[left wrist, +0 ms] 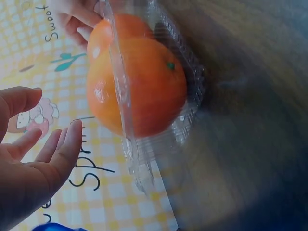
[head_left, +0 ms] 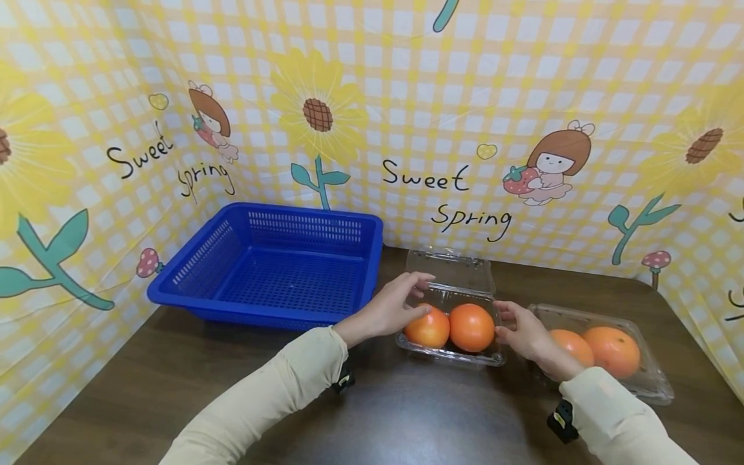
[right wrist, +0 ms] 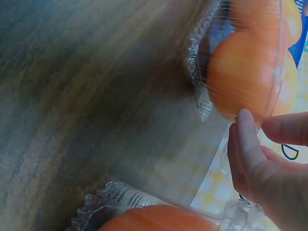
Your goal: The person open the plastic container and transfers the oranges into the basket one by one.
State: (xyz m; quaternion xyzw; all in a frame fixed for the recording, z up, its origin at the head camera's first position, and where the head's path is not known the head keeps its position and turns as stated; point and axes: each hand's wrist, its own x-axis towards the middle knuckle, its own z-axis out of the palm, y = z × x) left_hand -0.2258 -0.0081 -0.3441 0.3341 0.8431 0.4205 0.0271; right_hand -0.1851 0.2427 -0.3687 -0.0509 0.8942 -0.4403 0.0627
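Two oranges, the left orange [head_left: 426, 328] and the right orange [head_left: 472, 327], sit side by side in a clear plastic clamshell box [head_left: 465, 356] with its lid [head_left: 450, 271] folded back. My left hand [head_left: 396, 305] hovers at the box's left side, thumb near the left orange. In the left wrist view its fingers [left wrist: 62, 144] are spread and loosely bent, apart from the fruit. My right hand [head_left: 526, 332] is at the box's right wall. In the right wrist view, its thumb and fingers [right wrist: 248, 139] pinch the box's rim beside the near orange [right wrist: 240, 72].
A second clear clamshell box [head_left: 657, 381] with two oranges [head_left: 613, 352] stands on the right, partly behind my right forearm. To the left is a blue perforated plastic basket [head_left: 267, 310]. A checked cloth [head_left: 442, 116] hangs behind the brown table [head_left: 407, 413].
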